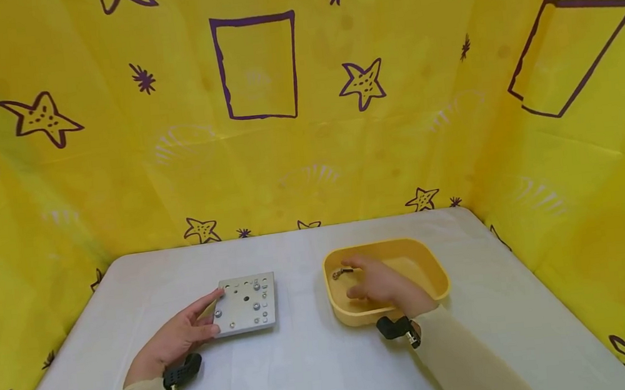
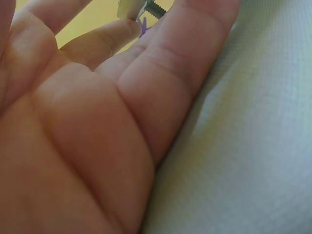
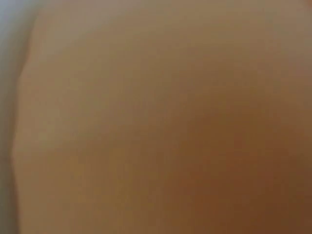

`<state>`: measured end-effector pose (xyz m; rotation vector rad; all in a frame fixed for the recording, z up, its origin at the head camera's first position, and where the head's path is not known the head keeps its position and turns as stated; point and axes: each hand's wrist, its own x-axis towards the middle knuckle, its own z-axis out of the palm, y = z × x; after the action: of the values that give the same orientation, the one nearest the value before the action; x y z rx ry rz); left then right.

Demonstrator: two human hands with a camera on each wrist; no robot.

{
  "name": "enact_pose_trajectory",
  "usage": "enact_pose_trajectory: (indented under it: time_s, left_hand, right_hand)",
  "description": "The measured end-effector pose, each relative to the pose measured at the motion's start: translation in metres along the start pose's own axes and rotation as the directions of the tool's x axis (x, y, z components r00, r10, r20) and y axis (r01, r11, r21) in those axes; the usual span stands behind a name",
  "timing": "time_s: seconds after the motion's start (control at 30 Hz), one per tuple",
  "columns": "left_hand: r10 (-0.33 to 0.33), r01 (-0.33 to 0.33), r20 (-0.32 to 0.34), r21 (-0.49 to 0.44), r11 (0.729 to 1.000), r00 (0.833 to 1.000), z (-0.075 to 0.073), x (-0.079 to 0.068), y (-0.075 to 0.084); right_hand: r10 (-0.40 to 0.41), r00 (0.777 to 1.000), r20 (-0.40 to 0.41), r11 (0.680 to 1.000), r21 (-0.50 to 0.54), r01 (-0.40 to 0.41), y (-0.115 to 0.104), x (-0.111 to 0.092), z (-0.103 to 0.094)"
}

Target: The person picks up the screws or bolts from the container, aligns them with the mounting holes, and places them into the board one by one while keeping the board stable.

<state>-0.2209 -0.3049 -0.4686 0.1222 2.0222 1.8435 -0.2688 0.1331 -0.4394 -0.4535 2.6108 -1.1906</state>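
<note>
A square, light grey metal plate (image 1: 246, 305) with several holes and small screws or bolts in its face is on the left side of the table. My left hand (image 1: 187, 332) holds it by the left edge, fingers at the far corner and thumb at the near one. In the left wrist view a threaded screw (image 2: 156, 9) sticks out by the fingers. My right hand (image 1: 380, 282) reaches into a yellow tray (image 1: 429, 262), thumb and fingers apart. Close to its fingertips lie small metal pieces (image 1: 338, 274), perhaps screws. Blurred skin fills the right wrist view.
A white cloth (image 1: 307, 377) covers the table. Yellow sheets with purple drawings (image 1: 268, 149) stand as walls behind and on both sides. Each wrist wears a black strap-on device (image 1: 182, 371).
</note>
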Motion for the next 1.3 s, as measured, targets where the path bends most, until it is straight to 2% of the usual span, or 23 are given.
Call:
enact_pose_trajectory:
  time_s: [0.13, 0.23, 0.4, 0.63, 0.93, 1.1, 1.3]
  left_hand:
    - [-0.001, 0.001, -0.006, 0.0, 1.0, 1.0, 0.0, 0.0, 0.0]
    - [-0.001, 0.0, -0.006, -0.006, 1.0, 1.0, -0.001, 0.0, 0.001]
    - [0.003, -0.003, 0.0, -0.005, 1.0, 1.0, -0.002, 0.001, 0.0]
    - [0.004, -0.004, -0.007, -0.001, 1.0, 1.0, -0.002, 0.001, 0.001]
    - [0.002, -0.002, -0.004, 0.0, 1.0, 1.0, -0.001, 0.0, 0.001]
    - [0.006, -0.006, -0.006, 0.019, 1.0, 1.0, -0.001, 0.0, 0.001]
    - [-0.001, 0.001, -0.013, 0.004, 1.0, 1.0, 0.0, 0.0, 0.0]
  right_hand:
    - [-0.086, 0.996, 0.026, 0.973, -0.211, 0.089, 0.005, 0.004, 0.004]
    - [-0.104, 0.993, 0.047, 0.95, -0.292, 0.113, 0.005, 0.007, 0.005]
    - [-0.065, 0.997, 0.046, 0.949, -0.305, 0.076, 0.004, 0.009, 0.007]
    - [-0.01, 0.999, -0.034, 0.934, -0.357, -0.003, 0.002, 0.009, 0.011]
    - [-0.054, 0.995, -0.085, 0.874, -0.485, 0.006, 0.0, 0.007, 0.013]
    - [-0.045, 0.996, -0.08, 0.837, -0.548, -0.006, -0.001, 0.007, 0.013]
    - [-0.068, 0.996, -0.05, 0.768, -0.64, 0.02, 0.002, 0.009, 0.017]
